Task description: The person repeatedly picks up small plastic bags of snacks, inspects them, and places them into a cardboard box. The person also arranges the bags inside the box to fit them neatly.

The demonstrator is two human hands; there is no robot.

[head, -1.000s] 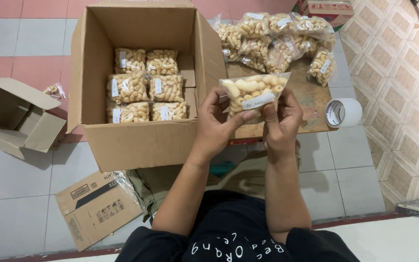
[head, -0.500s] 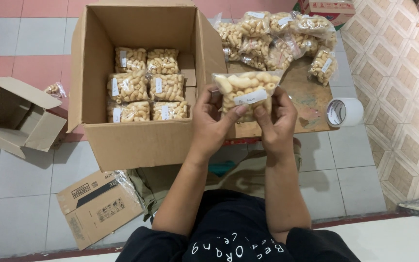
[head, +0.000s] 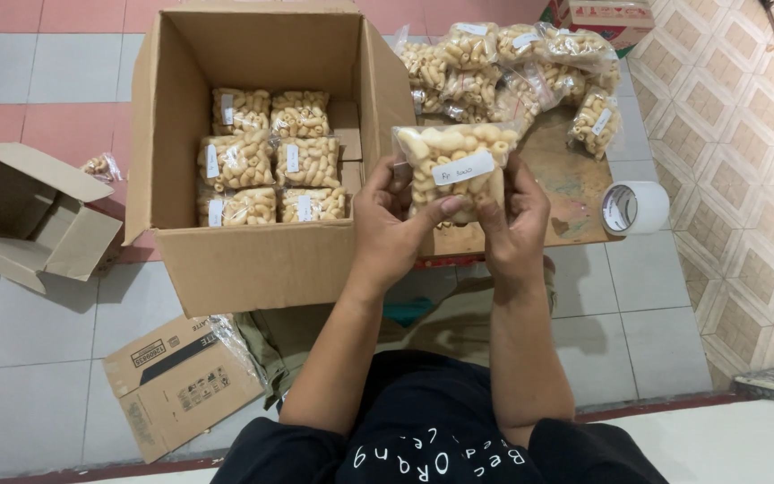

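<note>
Left hand (head: 387, 229) and right hand (head: 512, 224) both pinch one clear snack bag (head: 452, 168) (white label facing up) beside the open cardboard box (head: 226, 260).

The clear plastic snack bag (head: 452, 168) is packed with pale yellow, tube-shaped puffed crackers and bears a small white label stuck slantwise across its front. It is held up in the air, upright with the labelled face toward the camera, its top edge flaring a little wider than the bottom. The left hand (head: 390, 229) grips its lower left side, thumb laid across the front below the label; the right hand (head: 514, 220) grips the lower right side, thumb on the front too. The bag hangs over the near edge of the wooden board, just right of the large open carton's right wall.
</note>
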